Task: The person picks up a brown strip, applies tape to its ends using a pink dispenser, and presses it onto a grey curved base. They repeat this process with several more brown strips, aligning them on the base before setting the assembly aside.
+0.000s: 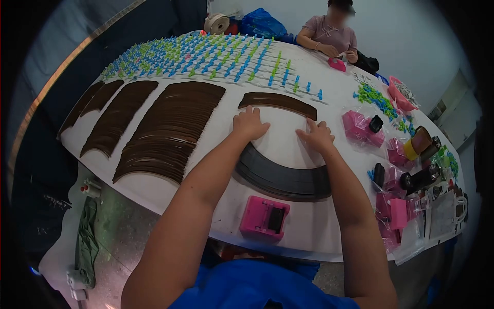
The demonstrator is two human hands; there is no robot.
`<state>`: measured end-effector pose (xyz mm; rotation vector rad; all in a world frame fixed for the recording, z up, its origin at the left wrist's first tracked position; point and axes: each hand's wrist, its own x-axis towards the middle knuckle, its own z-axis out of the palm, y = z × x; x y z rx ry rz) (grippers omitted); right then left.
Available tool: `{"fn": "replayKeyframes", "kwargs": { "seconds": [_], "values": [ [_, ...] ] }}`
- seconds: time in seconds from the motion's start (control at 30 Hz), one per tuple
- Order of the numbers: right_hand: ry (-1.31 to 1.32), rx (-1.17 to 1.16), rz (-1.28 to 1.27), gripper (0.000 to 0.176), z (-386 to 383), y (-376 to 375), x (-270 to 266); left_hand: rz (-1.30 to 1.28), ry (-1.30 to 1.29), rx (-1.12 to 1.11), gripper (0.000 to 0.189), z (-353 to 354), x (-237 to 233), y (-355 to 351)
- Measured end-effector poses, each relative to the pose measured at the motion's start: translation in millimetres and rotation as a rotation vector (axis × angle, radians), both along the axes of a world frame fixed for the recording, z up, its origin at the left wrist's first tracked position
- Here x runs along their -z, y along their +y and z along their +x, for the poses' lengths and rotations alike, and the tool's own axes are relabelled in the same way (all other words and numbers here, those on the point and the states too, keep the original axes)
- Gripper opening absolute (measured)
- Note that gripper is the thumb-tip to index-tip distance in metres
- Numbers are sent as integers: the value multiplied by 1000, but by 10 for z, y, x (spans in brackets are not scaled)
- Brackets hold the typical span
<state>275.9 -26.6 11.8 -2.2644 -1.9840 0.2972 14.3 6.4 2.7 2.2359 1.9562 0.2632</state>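
Note:
A curved brown strip stack (278,102) lies on the white table (216,216), beyond both hands. My left hand (250,123) touches its near edge at the left, fingers spread. At its right end is my right hand (316,135), also with fingers apart, fingertips by the strip's edge. Nearer to me, a dark grey curved piece (283,177) lies below the hands, partly behind my forearms. In front of it sits a pink block (265,218) with a black insert. Neither hand has anything visible enclosed in its fingers.
More brown strips (170,123) lie in stacks at the left. Rows of blue and green clips (206,56) stand behind. At the right are loose clips (375,98), a pink bowl (402,95), and bagged pink blocks (360,129). A co-worker (334,38) handles a pink item across the table.

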Motion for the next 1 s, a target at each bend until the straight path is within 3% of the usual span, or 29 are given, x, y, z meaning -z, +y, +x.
{"fn": "replayKeyframes", "kwargs": {
  "seconds": [0.17, 0.23, 0.3, 0.37, 0.43, 0.5, 0.63, 0.7, 1.0],
  "values": [
    [16, -42, 19, 74, 70, -140, -65, 54, -59, 14, 76, -126, 167, 71],
    [4, -82, -9, 69, 104, -306, -130, 66, -205, 52, 68, -227, 178, 43],
    [198, -149, 152, 50, 83, -674, -102, 112, -332, 81, 60, -328, 176, -133],
    [338, -213, 179, 42, 50, -1125, -175, 141, -454, 117, 53, -418, 186, -440],
    [481, -273, 213, 35, 39, -1599, -210, 328, -615, 171, 38, -494, 133, -838],
    [370, -447, 325, 23, 30, -2019, -168, 342, -643, 189, 35, -587, 78, -1243],
    [138, -445, 458, 18, 90, -2445, 17, 317, -821, 169, 25, -746, 132, -1870],
    [81, -489, 692, 15, 144, -2400, 154, 273, -865, 165, 22, -771, 132, -2106],
    [27, -502, 748, 12, 244, -2418, 218, 328, -754, 296, 14, -893, -212, -2546]
  ]
}}
